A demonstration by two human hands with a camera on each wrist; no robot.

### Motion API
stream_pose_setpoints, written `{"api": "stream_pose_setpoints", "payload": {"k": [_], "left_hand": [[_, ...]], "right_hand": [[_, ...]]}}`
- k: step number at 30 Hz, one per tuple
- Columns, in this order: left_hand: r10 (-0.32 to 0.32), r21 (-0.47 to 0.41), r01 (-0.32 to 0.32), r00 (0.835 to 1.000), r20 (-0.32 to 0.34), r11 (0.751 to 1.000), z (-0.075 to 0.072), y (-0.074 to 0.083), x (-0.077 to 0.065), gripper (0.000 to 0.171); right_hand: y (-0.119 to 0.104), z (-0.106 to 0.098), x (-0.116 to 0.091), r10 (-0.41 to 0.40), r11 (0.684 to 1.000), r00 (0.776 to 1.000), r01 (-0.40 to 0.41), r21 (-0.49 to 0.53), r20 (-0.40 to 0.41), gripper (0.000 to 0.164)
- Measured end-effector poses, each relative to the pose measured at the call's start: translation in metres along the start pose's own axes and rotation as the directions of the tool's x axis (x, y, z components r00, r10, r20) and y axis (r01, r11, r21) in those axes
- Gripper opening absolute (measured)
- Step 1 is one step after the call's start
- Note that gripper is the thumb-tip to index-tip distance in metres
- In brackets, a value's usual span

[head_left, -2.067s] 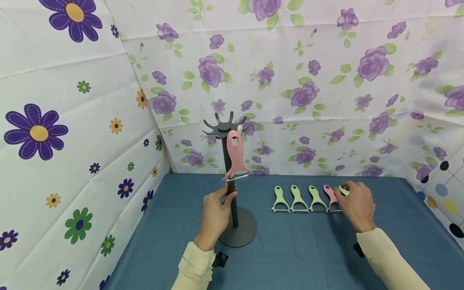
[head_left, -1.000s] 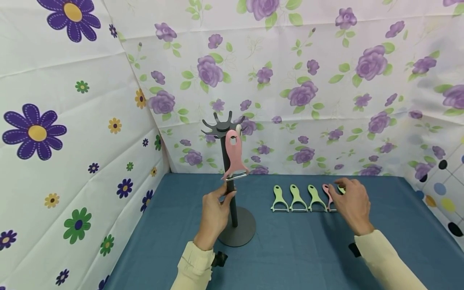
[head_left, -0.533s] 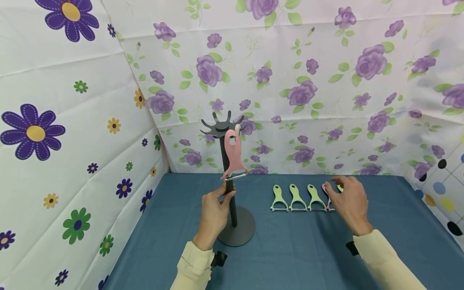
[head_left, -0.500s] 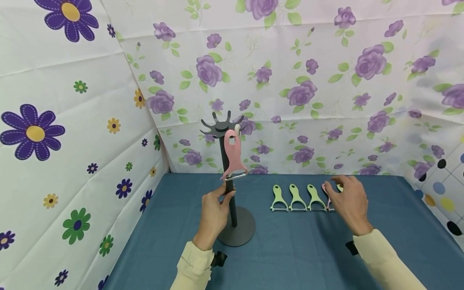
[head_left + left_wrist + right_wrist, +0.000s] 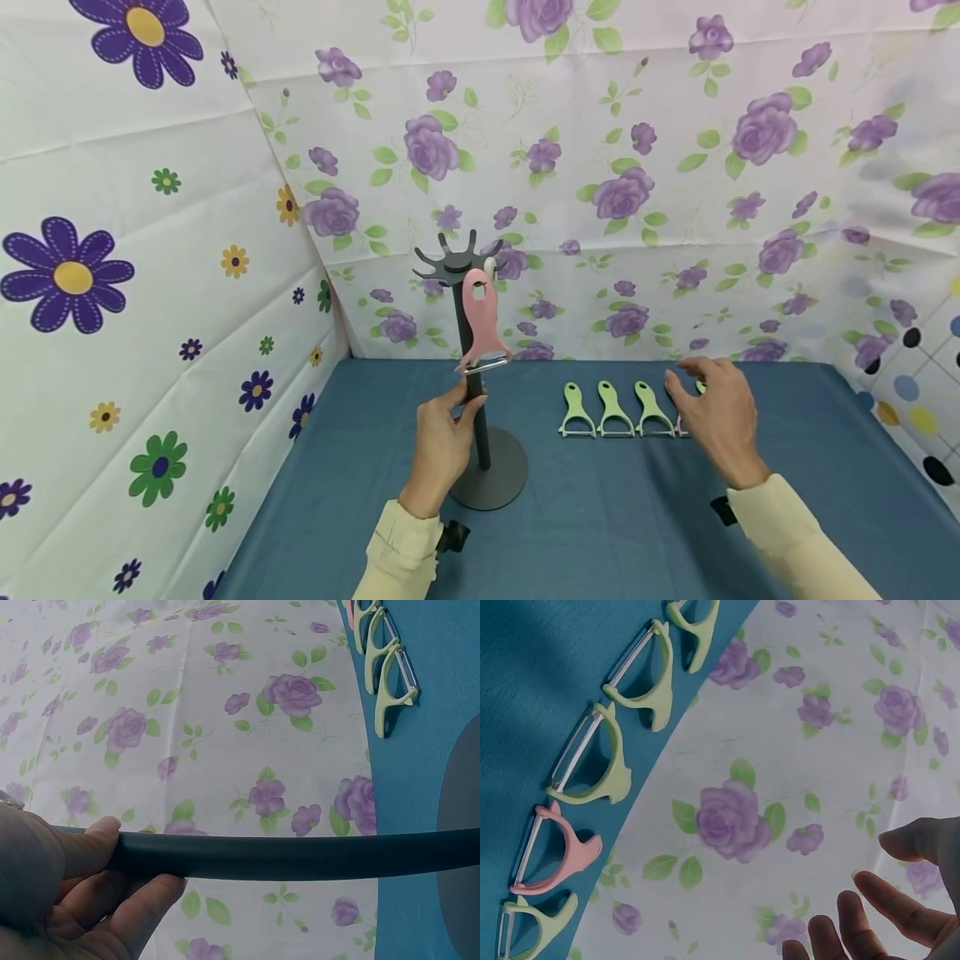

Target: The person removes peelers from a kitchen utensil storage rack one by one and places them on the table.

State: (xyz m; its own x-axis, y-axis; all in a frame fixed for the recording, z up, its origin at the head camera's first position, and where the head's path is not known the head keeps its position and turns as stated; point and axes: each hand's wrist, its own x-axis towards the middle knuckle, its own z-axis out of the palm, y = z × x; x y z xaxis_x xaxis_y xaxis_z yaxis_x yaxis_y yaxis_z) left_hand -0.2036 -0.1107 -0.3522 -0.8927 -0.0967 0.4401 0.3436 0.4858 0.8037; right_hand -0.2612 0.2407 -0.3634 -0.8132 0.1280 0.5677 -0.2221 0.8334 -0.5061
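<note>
My left hand [image 5: 444, 450] pinches the dark pole of a utensil stand [image 5: 461, 321] between thumb and fingers. The left wrist view shows the thumb and fingertips around that pole [image 5: 300, 857]. From the stand's pronged top hangs a pink peeler [image 5: 482, 317], blade downward; a whitish piece shows behind its handle. My right hand [image 5: 716, 417] hovers over the right end of a row of peelers, thumb and fingers apart and holding nothing. It covers most of a pink peeler [image 5: 577, 855] and a green peeler [image 5: 547, 930], both plain in the right wrist view.
Left of the right hand lie three green peelers, the nearest to the stand being the left green peeler [image 5: 576, 408]. The stand's round base [image 5: 502, 483] rests on the blue tablecloth [image 5: 600, 525]. A flowered backdrop [image 5: 555, 217] rises behind the table.
My right hand has drifted left from the rightmost green peeler, its thumb and fingers parting. It now covers more of the pink peeler. My left hand keeps its hold on the pole.
</note>
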Motion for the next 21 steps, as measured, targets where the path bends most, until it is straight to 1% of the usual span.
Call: {"api": "stream_pose_setpoints", "payload": {"k": [6,21], "left_hand": [[-0.015,-0.003,0.015,1.000,-0.001,1.000,0.000,0.000,0.000,0.030],[0.001,-0.010,-0.001,1.000,-0.003,1.000,0.000,0.000,-0.001,0.031]], "right_hand": [[-0.007,0.000,-0.002,-0.004,1.000,1.000,0.004,0.011,-0.006,0.028],[-0.022,-0.005,0.000,-0.046,0.997,0.998,0.049,0.068,-0.046,0.026]]}}
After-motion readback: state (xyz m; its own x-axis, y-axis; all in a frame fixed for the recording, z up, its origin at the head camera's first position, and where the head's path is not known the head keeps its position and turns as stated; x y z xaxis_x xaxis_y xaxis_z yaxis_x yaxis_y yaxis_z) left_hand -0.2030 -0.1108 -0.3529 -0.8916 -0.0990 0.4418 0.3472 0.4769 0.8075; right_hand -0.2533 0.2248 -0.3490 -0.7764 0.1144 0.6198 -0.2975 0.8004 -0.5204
